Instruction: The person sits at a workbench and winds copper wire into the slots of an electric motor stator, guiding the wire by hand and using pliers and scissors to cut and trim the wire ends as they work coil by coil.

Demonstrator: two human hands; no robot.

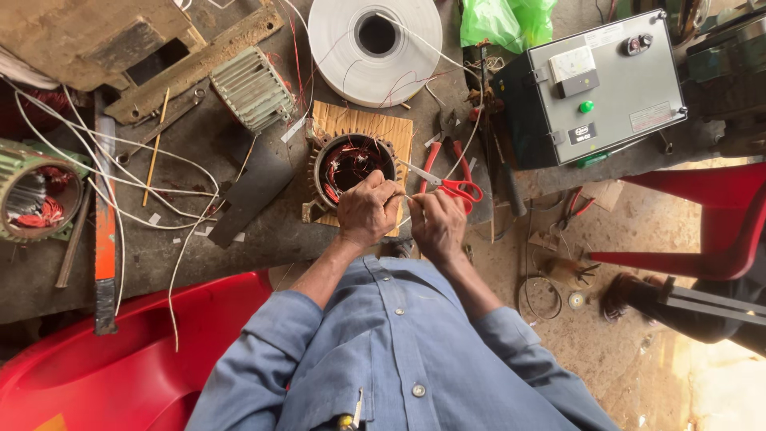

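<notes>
At the far left of the desk we see a green motor shell with red wire inside, then a long orange strip and loose white strings. In the middle sits the motor stator on a wooden board, packed with red copper wire. Our left hand is closed at its rim, pinching a thin white sleeve. Our right hand is closed on the other end, just beside the red scissors. We think a hard pull could snap or scrape the thin wires, and the open scissor blades lie close to our fingers. Behind the stator lies a big white tape roll. To the right stands a grey metal box with a white square label, a small black label, a pale label near its right side and a green button. A red plastic chair stands at the far right.
</notes>
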